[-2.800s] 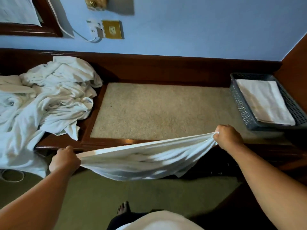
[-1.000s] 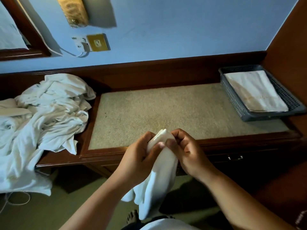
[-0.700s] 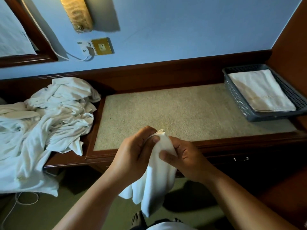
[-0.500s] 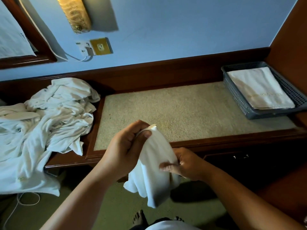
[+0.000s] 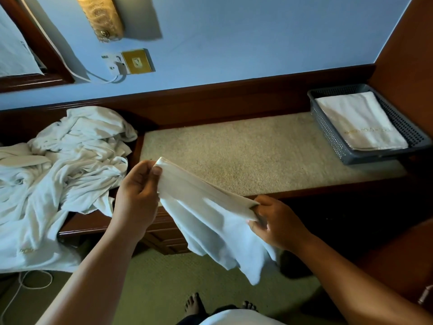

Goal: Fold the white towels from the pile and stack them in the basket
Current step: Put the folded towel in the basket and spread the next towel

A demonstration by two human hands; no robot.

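A white towel [image 5: 210, 216], doubled over, is stretched between my hands in front of the desk's edge. My left hand [image 5: 138, 195] pinches its upper left end. My right hand [image 5: 274, 221] grips its lower right end, and the loose part hangs down toward the floor. A pile of crumpled white towels [image 5: 63, 170] lies on the left and spills over the desk's side. The grey perforated basket [image 5: 332, 139] stands at the far right of the desk with a folded white towel [image 5: 360, 123] lying flat inside.
The wooden desk has a beige carpeted top [image 5: 246, 156] between pile and basket. A wall socket [image 5: 138, 62] with a white cable sits above the pile. A wooden panel [image 5: 407, 48] closes the right side. My bare feet [image 5: 194, 303] stand on green carpet.
The towel was first stretched wide, then both hands met and doubled it. My right hand then slid down the folded edge and drew it out to the right.
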